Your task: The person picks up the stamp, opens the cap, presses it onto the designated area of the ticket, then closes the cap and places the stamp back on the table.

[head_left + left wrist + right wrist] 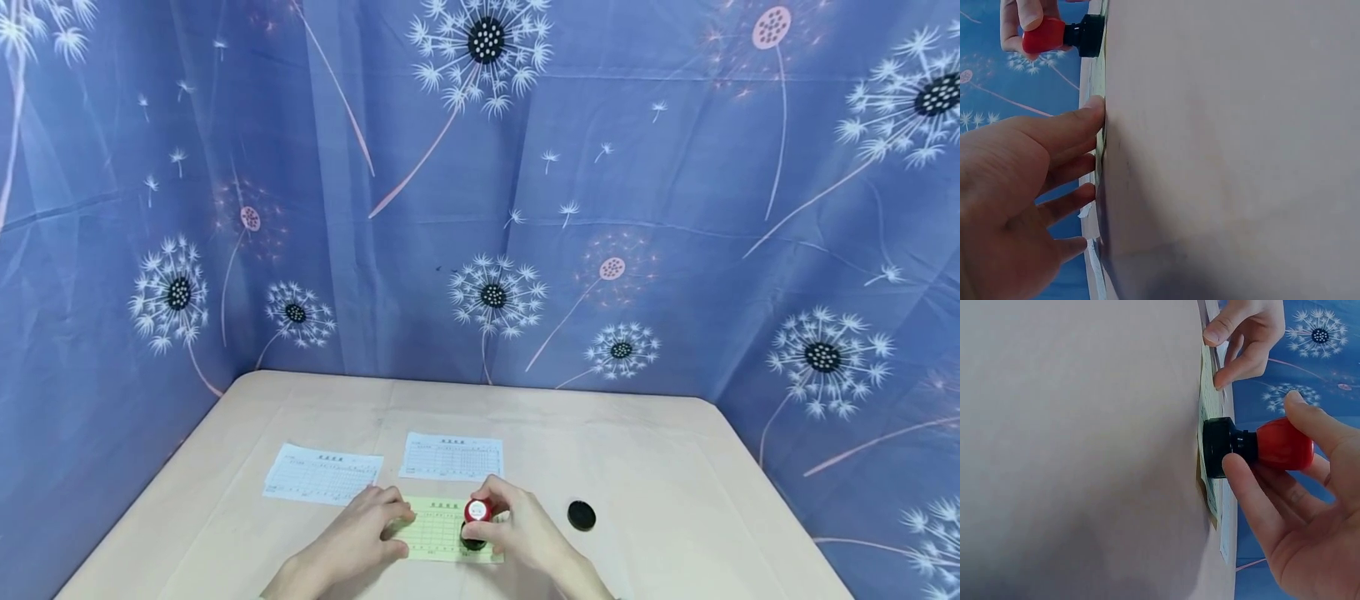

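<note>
A self-inking stamp with a red knob [477, 510] and a black base [1216, 447] stands upright on the right part of a pale green printed form [435, 531]. My right hand [529, 529] holds the stamp, fingers and thumb around its knob and neck. At the form's left end, my left hand [351, 536] rests its fingertips and thumb on the paper, fingers spread and slightly bent. The stamp's underside is hidden against the paper.
Two white printed forms, one at the left [324, 474] and one in the middle [452, 457], lie behind the green one. A round black cap [581, 516] lies to the right of my right hand. Blue dandelion-print curtains [420, 275] enclose the beige-covered table [660, 467].
</note>
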`<state>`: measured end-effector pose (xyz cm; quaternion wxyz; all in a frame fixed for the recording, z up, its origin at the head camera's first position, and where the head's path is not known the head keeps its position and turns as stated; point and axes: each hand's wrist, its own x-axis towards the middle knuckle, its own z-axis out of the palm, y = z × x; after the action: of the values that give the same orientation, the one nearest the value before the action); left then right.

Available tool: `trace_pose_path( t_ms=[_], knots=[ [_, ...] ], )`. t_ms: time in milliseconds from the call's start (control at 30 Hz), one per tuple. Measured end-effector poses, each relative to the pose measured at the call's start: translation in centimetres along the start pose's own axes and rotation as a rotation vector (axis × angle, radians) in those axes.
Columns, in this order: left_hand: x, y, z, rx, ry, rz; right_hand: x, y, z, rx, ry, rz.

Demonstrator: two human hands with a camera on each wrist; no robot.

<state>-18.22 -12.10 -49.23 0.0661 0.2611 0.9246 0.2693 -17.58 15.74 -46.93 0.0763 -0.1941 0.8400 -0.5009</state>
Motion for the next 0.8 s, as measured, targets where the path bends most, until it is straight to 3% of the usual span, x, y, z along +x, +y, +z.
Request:
trace_pose_path(
  t_ms=[433,800],
  knots=[
    [0.14,0.65,-0.14,0.027,0.010,-0.019,-0.05,-0.13,-0.09,-0.048,0.011,-0.038],
    [0.58,0.96,-0.50,0.098,0.043,0.039,0.00,-0.14,-0.07,-0.044,0.021,-0.037]
  ],
)
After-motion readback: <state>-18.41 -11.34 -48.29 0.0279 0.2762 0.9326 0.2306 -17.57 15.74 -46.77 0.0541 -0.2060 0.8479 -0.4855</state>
